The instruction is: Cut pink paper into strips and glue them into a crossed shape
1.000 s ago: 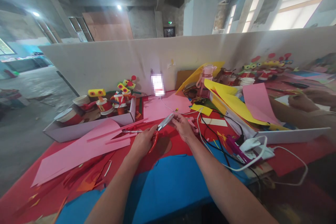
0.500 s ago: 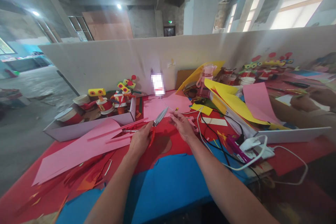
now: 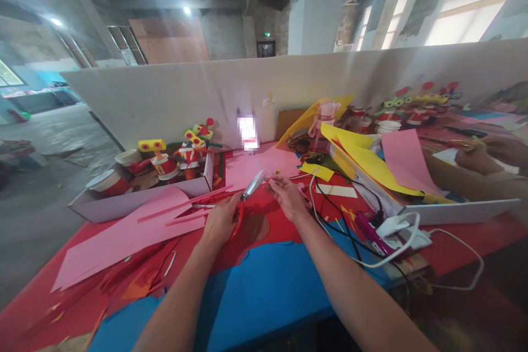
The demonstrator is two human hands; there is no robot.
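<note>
My left hand (image 3: 223,220) is wrapped round the red handles of a pair of scissors (image 3: 252,186). The silver blades point away and to the right, with their tips close to my right fingertips. My right hand (image 3: 289,197) is closed in a pinch over the red tabletop (image 3: 264,206). A small pinkish bit, too small to name, shows at its fingertips beside the blades. Under the scissors lies a round brownish disc (image 3: 260,227). Pink paper sheets (image 3: 119,239) and narrow pink strips spread to the left of my left hand.
A box (image 3: 136,198) at left holds paper-cup robot figures (image 3: 165,166). A lit phone (image 3: 248,133) leans on the white partition (image 3: 185,93). Right are a purple power strip (image 3: 373,234), cables, and a box (image 3: 457,210) with yellow paper (image 3: 363,162). A co-worker's hand (image 3: 478,159) works beyond.
The scissor blades look slightly wider apart and their tips sit a little lower, near my right fingertips. At far right, the co-worker's hands have shifted slightly.
</note>
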